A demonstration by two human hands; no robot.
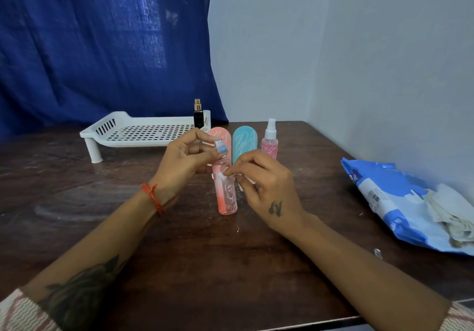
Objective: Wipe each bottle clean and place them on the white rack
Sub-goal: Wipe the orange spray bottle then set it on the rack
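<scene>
Blue fabric, creased and lit from behind, hangs as a curtain across the left of the room, meeting a pale plain wall on the right. On the dark, glossy wood-grain table, a white rack of perforated plastic with raised slotted sides stands on short round legs at the back left, and a small dark bottle with a gold spray top stands upright at its right end. At centre, the left hand, a red thread bracelet at its wrist, pinches the silver top of a slim pink-to-coral gradient bottle between thumb and curled fingers. The bottle is nearly upright, long axis vertical, cap up, base at or just above the table; contact cannot be told. The right hand, fingers curled, presses a small white wipe against the bottle's upper body. Behind the hands stand a coral round-topped bottle and a teal round-topped bottle side by side, both upright, with a clear pink spray bottle with a white nozzle just to their right. At the far right edge of the table lies a crinkled blue-and-white wipes packet, used crumpled wipes heaped on it.
</scene>
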